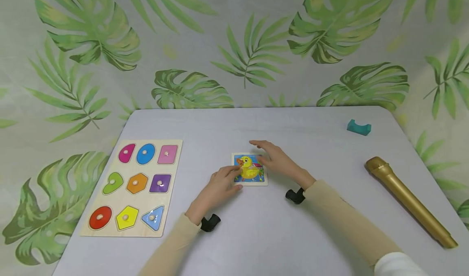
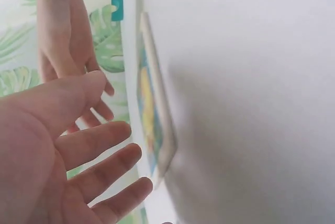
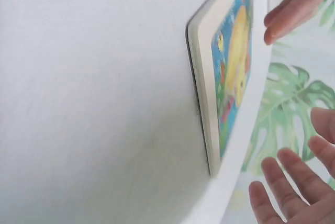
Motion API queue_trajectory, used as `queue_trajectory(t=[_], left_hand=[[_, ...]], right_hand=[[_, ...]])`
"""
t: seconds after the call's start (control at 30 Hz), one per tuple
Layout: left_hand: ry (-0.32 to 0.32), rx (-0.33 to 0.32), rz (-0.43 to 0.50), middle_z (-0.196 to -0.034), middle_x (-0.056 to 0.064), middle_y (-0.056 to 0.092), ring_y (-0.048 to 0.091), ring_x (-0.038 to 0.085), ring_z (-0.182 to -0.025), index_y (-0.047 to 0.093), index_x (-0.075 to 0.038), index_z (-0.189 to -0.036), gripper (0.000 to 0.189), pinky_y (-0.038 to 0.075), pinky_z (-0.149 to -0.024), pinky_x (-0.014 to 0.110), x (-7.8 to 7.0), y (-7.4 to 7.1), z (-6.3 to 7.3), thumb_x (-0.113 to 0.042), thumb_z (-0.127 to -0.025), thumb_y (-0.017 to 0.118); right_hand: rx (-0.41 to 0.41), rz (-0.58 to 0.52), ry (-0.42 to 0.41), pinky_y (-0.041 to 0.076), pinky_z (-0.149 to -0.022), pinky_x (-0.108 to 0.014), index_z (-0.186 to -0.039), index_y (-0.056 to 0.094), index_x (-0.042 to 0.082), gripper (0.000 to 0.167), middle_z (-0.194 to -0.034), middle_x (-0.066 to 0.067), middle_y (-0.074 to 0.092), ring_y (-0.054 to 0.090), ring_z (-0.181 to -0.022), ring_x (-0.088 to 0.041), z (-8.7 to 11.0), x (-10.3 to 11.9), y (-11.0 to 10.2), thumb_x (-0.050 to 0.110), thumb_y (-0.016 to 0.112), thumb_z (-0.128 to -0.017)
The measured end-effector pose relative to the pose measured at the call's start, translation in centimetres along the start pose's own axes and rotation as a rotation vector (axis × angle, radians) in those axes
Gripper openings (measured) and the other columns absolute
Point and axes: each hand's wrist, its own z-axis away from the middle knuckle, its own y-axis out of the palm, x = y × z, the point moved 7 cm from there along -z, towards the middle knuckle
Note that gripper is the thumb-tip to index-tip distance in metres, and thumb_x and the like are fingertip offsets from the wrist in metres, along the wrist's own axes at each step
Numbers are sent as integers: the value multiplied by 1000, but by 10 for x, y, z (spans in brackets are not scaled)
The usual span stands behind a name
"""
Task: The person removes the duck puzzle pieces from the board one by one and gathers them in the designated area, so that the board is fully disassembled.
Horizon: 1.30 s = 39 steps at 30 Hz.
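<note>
A small square wooden duck puzzle (image 1: pixel 250 177) lies flat at the middle of the table, a yellow duck on blue inside a pale frame. Over its left edge is my left hand (image 1: pixel 221 183), fingers spread and nothing gripped; its fingertips overlap the picture in the head view. My right hand (image 1: pixel 277 160) hovers by the upper right corner with its fingers apart, holding nothing. From the right wrist, the puzzle's pale frame (image 3: pixel 205 67) shows edge-on beside the loosely spread fingers (image 3: pixel 293 174). In the left wrist view, both hands stand beside the puzzle (image 2: pixel 161 98).
On the left lies a wooden shape board (image 1: pixel 85 229) with several knobbed coloured pieces. A gold microphone (image 1: pixel 410 200) lies along the right side, and a teal block with a curved notch (image 1: pixel 359 128) sits at the back right. A leaf-patterned cloth (image 1: pixel 253 48) hangs behind the table.
</note>
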Motion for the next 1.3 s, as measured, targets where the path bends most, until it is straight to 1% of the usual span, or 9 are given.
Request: queue_trajectory(t=[0.07, 0.17, 0.33, 0.5, 0.77, 0.83, 1.0, 1.13, 1.3], left_hand=[[14, 9, -12, -147, 12, 38, 31, 31, -135, 49, -4, -138, 51, 30, -105, 54, 0, 6, 3, -32, -96, 59], [48, 9, -30, -149, 12, 35, 29, 32, -136, 50, -4, -138, 50, 26, -105, 57, 0, 11, 6, -32, -97, 58], [70, 20, -50, -152, 9, 31, 26, 32, -138, 47, -5, -140, 51, 22, -106, 60, -2, 14, 9, -32, -98, 56], [72, 31, -65, -152, 8, 32, 26, 31, -138, 48, -6, -140, 49, 23, -106, 58, -1, 14, 8, -29, -98, 56], [93, 36, -59, -149, 11, 36, 29, 33, -137, 51, -5, -137, 45, 26, -106, 57, -1, 10, 8, -24, -97, 58], [97, 35, -56, -149, 11, 37, 30, 33, -136, 50, -5, -138, 46, 26, -106, 57, -1, 10, 9, -24, -96, 58], [101, 34, -85, -150, 11, 36, 30, 34, -136, 45, -5, -142, 52, 27, -105, 57, -2, 10, 8, -26, -96, 59], [92, 39, -95, -151, 9, 35, 30, 34, -136, 45, -5, -142, 53, 27, -104, 57, -2, 10, 6, -26, -96, 59], [69, 49, -108, -149, 8, 38, 34, 33, -134, 48, -5, -140, 49, 30, -104, 56, -4, 9, 4, -26, -96, 58]], right_hand=[[36, -33, 6, 40, -99, -50, -141, 44, 4, 52, -138, -14, 48, 49, -120, -34, -6, 0, 10, 1, 60, -92], [74, -37, 0, 41, -99, -47, -139, 47, 3, 49, -134, -15, 53, 51, -117, -32, -13, 0, 21, 0, 60, -92], [111, 26, -5, 41, -99, -44, -133, 52, 3, 43, -127, -12, 58, 52, -113, -28, -23, 4, 35, 0, 60, -91], [123, 64, 17, 40, -99, -44, -127, 56, 2, 37, -123, -10, 60, 51, -112, -27, -28, 6, 38, -1, 58, -89], [125, 60, 43, 44, -95, -42, -118, 59, -1, 32, -114, -11, 61, 54, -104, -27, -30, 7, 39, -6, 56, -86], [123, 61, 44, 44, -95, -41, -117, 60, -2, 33, -114, -11, 61, 54, -104, -27, -30, 8, 40, -6, 57, -85], [128, 106, 53, 42, -99, -41, -117, 61, -3, 35, -115, -12, 59, 53, -109, -27, -32, 12, 46, -9, 58, -83], [124, 122, 64, 46, -94, -37, -116, 62, -3, 39, -111, -12, 57, 54, -102, -25, -36, 14, 48, -14, 58, -79], [132, 72, 70, 48, -86, -33, -118, 62, -2, 44, -110, -13, 54, 52, -93, -23, -41, 11, 49, -17, 57, -77]])
